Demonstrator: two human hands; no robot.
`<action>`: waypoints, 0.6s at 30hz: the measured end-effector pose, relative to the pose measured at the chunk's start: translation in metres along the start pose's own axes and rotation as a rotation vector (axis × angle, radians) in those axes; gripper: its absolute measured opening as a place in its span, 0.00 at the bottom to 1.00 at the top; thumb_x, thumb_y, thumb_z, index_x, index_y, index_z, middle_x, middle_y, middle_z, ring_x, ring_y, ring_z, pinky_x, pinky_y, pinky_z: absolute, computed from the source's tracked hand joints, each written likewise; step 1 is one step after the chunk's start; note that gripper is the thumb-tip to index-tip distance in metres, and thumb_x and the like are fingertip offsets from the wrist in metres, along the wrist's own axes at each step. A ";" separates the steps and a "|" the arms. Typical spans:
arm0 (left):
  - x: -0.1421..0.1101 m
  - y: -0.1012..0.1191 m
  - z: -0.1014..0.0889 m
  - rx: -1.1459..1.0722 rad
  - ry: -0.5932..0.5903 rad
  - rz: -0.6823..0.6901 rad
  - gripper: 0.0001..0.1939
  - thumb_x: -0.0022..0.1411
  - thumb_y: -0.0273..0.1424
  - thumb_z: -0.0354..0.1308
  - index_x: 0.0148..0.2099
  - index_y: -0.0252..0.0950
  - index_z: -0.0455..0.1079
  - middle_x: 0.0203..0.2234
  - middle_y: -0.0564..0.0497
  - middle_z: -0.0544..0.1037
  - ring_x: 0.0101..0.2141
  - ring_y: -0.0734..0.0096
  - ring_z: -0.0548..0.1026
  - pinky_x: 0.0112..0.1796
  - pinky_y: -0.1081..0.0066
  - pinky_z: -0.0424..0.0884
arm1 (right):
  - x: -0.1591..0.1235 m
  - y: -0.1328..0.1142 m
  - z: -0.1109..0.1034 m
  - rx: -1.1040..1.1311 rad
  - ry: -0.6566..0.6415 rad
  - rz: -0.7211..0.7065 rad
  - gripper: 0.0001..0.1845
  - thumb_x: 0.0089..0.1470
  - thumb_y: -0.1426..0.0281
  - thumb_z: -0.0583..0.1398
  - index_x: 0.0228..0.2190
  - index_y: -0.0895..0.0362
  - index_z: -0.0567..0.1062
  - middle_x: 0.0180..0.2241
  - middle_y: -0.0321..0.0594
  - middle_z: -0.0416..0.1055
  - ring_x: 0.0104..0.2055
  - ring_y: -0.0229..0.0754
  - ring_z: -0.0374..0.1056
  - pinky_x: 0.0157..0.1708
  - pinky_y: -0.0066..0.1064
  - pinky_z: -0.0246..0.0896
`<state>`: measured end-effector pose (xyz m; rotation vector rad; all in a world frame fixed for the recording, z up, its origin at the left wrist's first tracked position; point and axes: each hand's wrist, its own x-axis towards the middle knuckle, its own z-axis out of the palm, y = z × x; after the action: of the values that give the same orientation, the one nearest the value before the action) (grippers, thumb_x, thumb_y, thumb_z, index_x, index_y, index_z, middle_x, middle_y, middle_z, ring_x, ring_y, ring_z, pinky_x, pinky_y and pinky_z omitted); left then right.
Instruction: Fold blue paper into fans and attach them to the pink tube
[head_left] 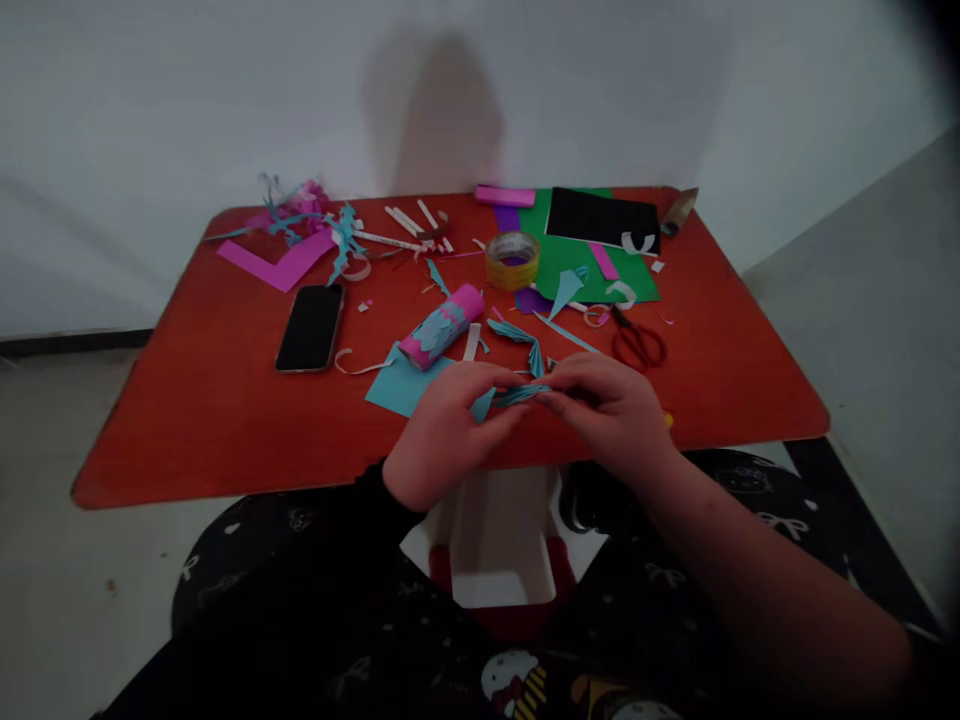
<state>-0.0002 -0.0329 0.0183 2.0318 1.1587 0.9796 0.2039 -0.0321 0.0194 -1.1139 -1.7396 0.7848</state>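
Between both hands, over the table's front edge, is a folded strip of blue paper (517, 395) with narrow pleats. My left hand (461, 420) pinches its left part between thumb and fingers. At its right end the fingertips of my right hand (611, 405) are closed on the same paper. Just beyond the hands lies another pleated blue paper piece (525, 340). A pink tube (442, 325) with blue paper scales lies behind my left hand, partly over a flat blue sheet (397, 385). Red-handled scissors (637, 342) rest beyond my right hand.
A phone (310, 328) lies on the red table (202, 400) at left, near pink paper (281, 262) and shredded scraps. A tape roll (512, 260) stands mid-table. Green (600, 280) and black sheets (604, 220) lie back right. A white bin (502, 540) is below the edge.
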 end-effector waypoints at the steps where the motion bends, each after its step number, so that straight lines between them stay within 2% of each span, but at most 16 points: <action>1: 0.000 0.000 0.001 -0.004 0.005 -0.017 0.09 0.64 0.32 0.66 0.46 0.38 0.76 0.41 0.49 0.83 0.42 0.65 0.79 0.46 0.65 0.73 | 0.000 0.000 0.000 -0.004 -0.011 0.003 0.02 0.55 0.70 0.67 0.30 0.53 0.82 0.29 0.38 0.77 0.31 0.39 0.72 0.28 0.29 0.66; 7: 0.001 0.000 0.002 -0.034 0.048 -0.104 0.05 0.64 0.32 0.65 0.41 0.37 0.75 0.36 0.51 0.82 0.38 0.68 0.79 0.43 0.67 0.74 | 0.002 0.001 0.001 0.038 -0.073 0.055 0.09 0.54 0.71 0.68 0.38 0.52 0.84 0.37 0.40 0.80 0.32 0.38 0.73 0.27 0.28 0.66; 14: 0.000 0.003 0.000 -0.054 0.055 -0.031 0.03 0.65 0.31 0.65 0.39 0.37 0.75 0.35 0.51 0.82 0.37 0.68 0.78 0.43 0.67 0.72 | -0.001 0.001 -0.001 0.068 -0.001 0.008 0.05 0.54 0.72 0.68 0.32 0.50 0.85 0.31 0.38 0.80 0.32 0.40 0.74 0.29 0.30 0.67; 18: 0.001 0.002 -0.001 -0.098 0.040 -0.089 0.04 0.64 0.33 0.66 0.39 0.37 0.77 0.35 0.50 0.83 0.38 0.67 0.78 0.44 0.66 0.72 | 0.001 -0.001 -0.004 0.031 -0.033 -0.003 0.05 0.55 0.71 0.68 0.34 0.50 0.86 0.31 0.38 0.80 0.32 0.40 0.74 0.30 0.31 0.68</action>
<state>0.0001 -0.0329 0.0210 1.8760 1.1880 1.0175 0.2073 -0.0313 0.0219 -1.0834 -1.7502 0.8297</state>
